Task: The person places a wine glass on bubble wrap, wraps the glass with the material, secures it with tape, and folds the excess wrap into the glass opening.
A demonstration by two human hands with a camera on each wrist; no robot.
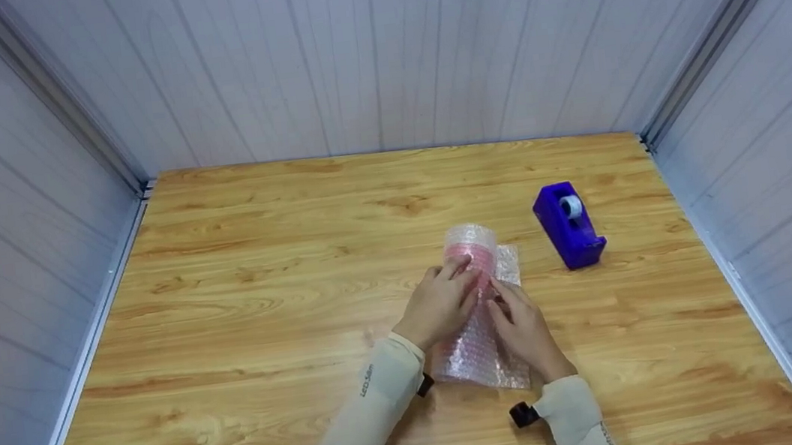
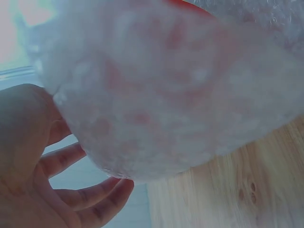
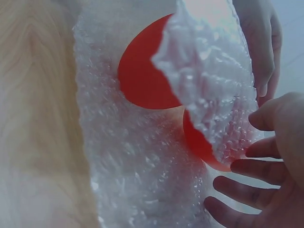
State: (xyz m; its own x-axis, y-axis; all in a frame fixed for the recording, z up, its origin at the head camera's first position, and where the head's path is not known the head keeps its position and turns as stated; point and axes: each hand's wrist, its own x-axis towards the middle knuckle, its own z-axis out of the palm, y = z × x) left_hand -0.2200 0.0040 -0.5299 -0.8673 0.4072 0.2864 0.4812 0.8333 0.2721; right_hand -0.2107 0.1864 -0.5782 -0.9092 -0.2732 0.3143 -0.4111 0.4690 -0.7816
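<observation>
A sheet of bubble wrap (image 1: 475, 360) is rolled around a red object (image 3: 145, 71), whose rounded red ends show in the right wrist view; the wrap hides its kind. My left hand (image 1: 440, 304) lies over the roll with its fingers bent round it; in the left wrist view those fingers (image 2: 107, 194) touch the wrap's underside. From the right, my right hand (image 1: 528, 327) touches the wrap near its loose flap. Its fingers (image 3: 247, 192) are spread and fairly straight in the right wrist view.
A blue tape dispenser (image 1: 569, 231) with a roll of tape (image 1: 571, 207) stands right of the wrap. The wooden table (image 1: 248, 309) is enclosed by pale panel walls (image 1: 345, 55) at the back and both sides.
</observation>
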